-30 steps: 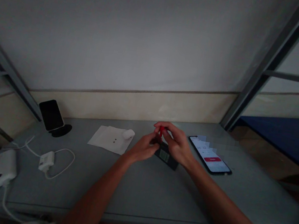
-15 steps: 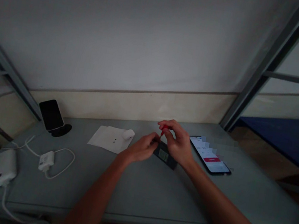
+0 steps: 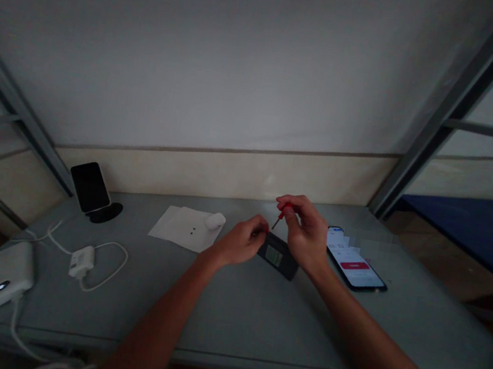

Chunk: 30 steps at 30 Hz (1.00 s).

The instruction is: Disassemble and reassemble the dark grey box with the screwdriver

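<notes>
Right hand (image 3: pixel 306 234) raised just above the grey table (image 3: pixel 236 307), fingers pinched shut on a small red-handled screwdriver (image 3: pixel 280 217), shaft slanting down toward the near end of a dark flat device (image 3: pixel 279 256). Whether the tip actually meets the device: too small to tell. Left hand (image 3: pixel 241 243) curled at the left end of that device, fingertips pressed against its edge, holding it in place on the table. Device lying flat near the middle of the table, between the two hands, a pale greenish label showing on its top face.

Just right of the right hand, a phone (image 3: pixel 356 261) lying flat with its screen lit, a red bar across the display, close to the wrist but not touched. Left of the left hand, a sheet of white paper (image 3: pixel 183 227) with two tiny dark specks (image 3: pixel 192 231) on it, likely screws, and a small white rounded case (image 3: pixel 215 221) at the sheet's right corner. Farther left, a second phone (image 3: pixel 90 187) with a dark screen propped upright on a round black stand (image 3: pixel 107 212) near the wall. At the near left, a white charger plug (image 3: pixel 81 261) with its cable looped beside it, and a white box (image 3: pixel 5 283) with a small glowing light at the table's corner, well apart from both hands
</notes>
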Motion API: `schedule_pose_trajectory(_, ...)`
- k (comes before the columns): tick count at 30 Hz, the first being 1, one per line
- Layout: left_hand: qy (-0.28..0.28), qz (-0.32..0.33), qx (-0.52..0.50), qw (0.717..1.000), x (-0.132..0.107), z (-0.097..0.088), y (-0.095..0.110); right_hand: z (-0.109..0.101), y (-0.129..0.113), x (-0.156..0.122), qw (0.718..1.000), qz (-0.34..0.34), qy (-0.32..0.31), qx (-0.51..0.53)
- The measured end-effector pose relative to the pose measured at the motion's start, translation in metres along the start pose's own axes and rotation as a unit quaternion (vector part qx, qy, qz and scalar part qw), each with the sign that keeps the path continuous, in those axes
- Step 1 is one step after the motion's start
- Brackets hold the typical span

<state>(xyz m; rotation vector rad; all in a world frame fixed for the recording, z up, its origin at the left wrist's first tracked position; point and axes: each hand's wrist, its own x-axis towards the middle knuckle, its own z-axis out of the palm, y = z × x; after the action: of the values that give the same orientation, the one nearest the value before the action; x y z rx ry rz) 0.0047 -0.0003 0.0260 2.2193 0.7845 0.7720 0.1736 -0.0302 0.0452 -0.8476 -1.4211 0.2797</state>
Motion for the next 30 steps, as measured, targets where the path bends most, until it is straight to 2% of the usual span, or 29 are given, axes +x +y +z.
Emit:
schedule_pose_trajectory(10,-0.032,0.022,0.107,0.994,-0.004,-0.012,0.016,0.001,-0.001,0.001,1.0,-0.013,0.001,-0.027)
schedule_pose_trajectory(17,-0.035,0.036,0.169,0.984,-0.007,-0.005,0.013,0.002,0.0,0.001,1.0,-0.006,-0.005,-0.027)
schedule_pose_trajectory(21,-0.013,0.037,0.179,0.983,-0.005,-0.008,0.009,0.001,0.0,0.0,1.0,-0.006,-0.005,-0.026)
schedule_pose_trajectory(23,0.009,0.026,0.196,0.98,-0.005,-0.02,0.004,0.001,0.0,0.0,1.0,-0.007,-0.005,-0.029)
schedule_pose_trajectory(26,0.081,-0.032,0.248,0.965,-0.01,-0.055,-0.012,0.002,0.0,0.0,0.999,-0.011,-0.003,-0.032)
schedule_pose_trajectory(28,0.103,-0.107,0.308,0.94,-0.021,-0.083,-0.027,0.002,0.0,0.0,0.999,-0.013,-0.004,-0.03)
schedule_pose_trajectory(30,0.073,-0.236,0.358,0.9,-0.035,-0.106,-0.043,0.003,0.0,-0.001,1.0,-0.013,-0.006,-0.027)
